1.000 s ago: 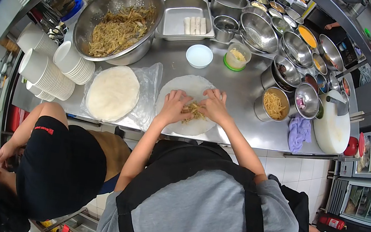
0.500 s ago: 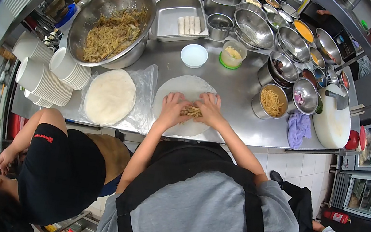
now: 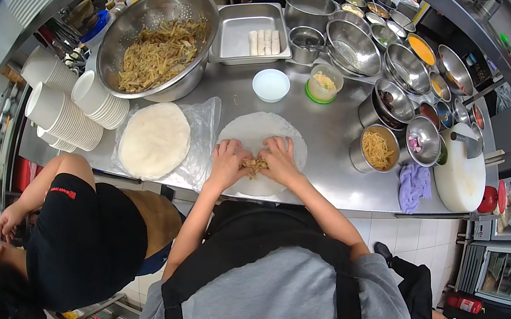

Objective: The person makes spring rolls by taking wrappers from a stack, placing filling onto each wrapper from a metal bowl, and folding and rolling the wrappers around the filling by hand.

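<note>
A thin round spring roll wrapper (image 3: 264,127) lies flat on the steel table in front of me. Low on its middle sits a small heap of shredded filling (image 3: 254,167). My left hand (image 3: 228,161) presses against the heap's left end with curled fingers. From the other side my right hand (image 3: 281,162) cups the filling, its fingertips resting towards the wrapper's far part. Parts of the filling are hidden beneath the fingers. To the left, a stack of round wrappers (image 3: 155,140) rests on a clear plastic bag (image 3: 202,142).
A large colander (image 3: 114,29) of cooked filling stands at the back left, beside a steel tray (image 3: 234,34) with several white rolls. A white bowl (image 3: 271,86) and a green-based tub (image 3: 324,86) are beyond the wrapper. Paper cups (image 3: 69,117) stand left; a co-worker (image 3: 91,234) is close by.
My two hands have drawn nearer to each other around the filling, and the heap looks more compact. The view has shifted slightly.
</note>
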Demonstrator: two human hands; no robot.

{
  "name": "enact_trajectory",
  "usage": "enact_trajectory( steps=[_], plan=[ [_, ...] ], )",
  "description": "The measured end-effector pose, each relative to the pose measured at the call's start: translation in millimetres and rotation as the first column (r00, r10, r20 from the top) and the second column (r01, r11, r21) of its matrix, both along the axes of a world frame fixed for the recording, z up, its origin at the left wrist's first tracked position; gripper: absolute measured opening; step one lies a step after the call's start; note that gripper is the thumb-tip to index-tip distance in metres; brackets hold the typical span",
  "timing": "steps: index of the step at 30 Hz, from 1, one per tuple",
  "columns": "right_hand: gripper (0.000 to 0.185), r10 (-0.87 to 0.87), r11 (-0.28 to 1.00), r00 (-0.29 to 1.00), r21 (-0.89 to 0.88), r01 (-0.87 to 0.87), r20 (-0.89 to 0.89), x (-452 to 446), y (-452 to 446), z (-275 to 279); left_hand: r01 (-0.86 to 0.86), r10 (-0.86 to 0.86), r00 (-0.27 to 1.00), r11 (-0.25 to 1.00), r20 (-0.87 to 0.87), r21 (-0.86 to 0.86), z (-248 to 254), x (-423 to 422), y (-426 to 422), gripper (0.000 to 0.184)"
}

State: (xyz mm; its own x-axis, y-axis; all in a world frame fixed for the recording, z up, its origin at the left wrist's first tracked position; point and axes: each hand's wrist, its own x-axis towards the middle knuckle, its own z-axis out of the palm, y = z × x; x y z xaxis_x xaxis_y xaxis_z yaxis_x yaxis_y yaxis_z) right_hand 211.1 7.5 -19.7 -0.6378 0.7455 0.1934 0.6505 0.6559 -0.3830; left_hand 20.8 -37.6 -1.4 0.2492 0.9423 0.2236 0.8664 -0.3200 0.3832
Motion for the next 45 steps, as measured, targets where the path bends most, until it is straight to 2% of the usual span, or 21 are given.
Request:
enact_trajectory(
  steps=[5, 8, 13, 16, 17, 20, 22, 23, 26, 32, 34, 37, 40, 44, 45],
  plan=[
    [0.035, -0.025, 0.997, 0.994, -0.075, 0.017, -0.107, 2, -3, 12, 0.053, -0.055, 0.997, 0.998, 0.049, 0.034, 6, -3, 6, 0.022],
    [0.024, -0.025, 0.994, 0.998, -0.112, 0.017, -0.066, -1, -4, 15, 0.114, -0.115, 0.993, 0.993, 0.014, 0.038, 4, -3, 16, 0.018],
    [0.007, -0.047, 0.999, 0.995, -0.011, 0.046, -0.088, 1, -6, 6, 0.121, -0.126, 0.99, 0.99, -0.063, -0.066, 11, -15, 13, 0.014],
    [0.006, -0.035, 0.999, 0.985, -0.039, 0.029, -0.169, -6, -7, 14, 0.174, -0.173, 0.985, 0.984, 0.028, -0.044, 12, -20, 13, 0.018],
    [0.006, -0.03, 0.998, 0.978, -0.058, 0.018, -0.207, -9, -9, 16, 0.144, -0.143, 0.989, 0.989, 0.031, -0.038, 11, -22, 12, 0.023],
    [0.02, 0.041, 0.998, 0.993, -0.046, -0.046, -0.109, -10, -7, 2, 0.028, -0.027, 0.999, 0.998, 0.033, -0.052, 13, -28, 7, 0.035],
    [0.041, 0.016, 0.995, 0.994, -0.092, -0.026, -0.107, -7, -5, 14, -0.079, 0.082, 0.996, 0.991, 0.025, -0.112, 21, -30, -5, 0.043],
    [0.051, 0.005, 0.993, 0.995, -0.115, -0.017, -0.104, -6, -5, 17, -0.095, 0.095, 0.995, 0.989, -0.008, -0.112, 18, -29, -11, 0.045],
    [0.076, 0.046, 0.995, 0.998, -0.095, -0.04, 0.053, -12, -5, 3, -0.107, 0.102, 0.993, 0.991, -0.064, -0.08, 0, -24, -19, 0.049],
    [0.062, 0.088, 0.996, 0.994, -0.016, -0.087, 0.069, -23, 5, -10, -0.093, 0.093, 0.995, 0.995, -0.025, -0.018, -23, -15, -11, 0.045],
    [0.055, 0.093, 0.995, 0.996, -0.03, -0.092, 0.013, -20, 5, -5, -0.079, 0.079, 0.997, 0.997, -0.008, 0.003, -14, -11, -11, 0.043],
    [0.042, 0.087, 0.995, 0.994, -0.047, -0.09, -0.063, -14, 2, 5, -0.222, 0.222, 0.974, 0.975, 0.039, -0.012, 3, -18, -20, 0.039],
    [0.028, 0.055, 0.993, 0.991, -0.096, -0.067, -0.12, -14, 3, -3, -0.29, 0.282, 0.956, 0.951, -0.081, -0.107, -3, -31, -26, 0.033],
    [0.014, -0.024, 0.989, 0.994, -0.15, 0.009, -0.104, -25, 14, -11, -0.247, 0.244, 0.969, 0.959, -0.037, -0.136, -20, -33, -23, 0.021],
    [0.013, -0.03, 0.975, 0.998, -0.22, 0.018, -0.05, -28, 18, -7, -0.242, 0.243, 0.97, 0.963, -0.003, -0.119, -25, -33, -22, 0.018]
  ],
)
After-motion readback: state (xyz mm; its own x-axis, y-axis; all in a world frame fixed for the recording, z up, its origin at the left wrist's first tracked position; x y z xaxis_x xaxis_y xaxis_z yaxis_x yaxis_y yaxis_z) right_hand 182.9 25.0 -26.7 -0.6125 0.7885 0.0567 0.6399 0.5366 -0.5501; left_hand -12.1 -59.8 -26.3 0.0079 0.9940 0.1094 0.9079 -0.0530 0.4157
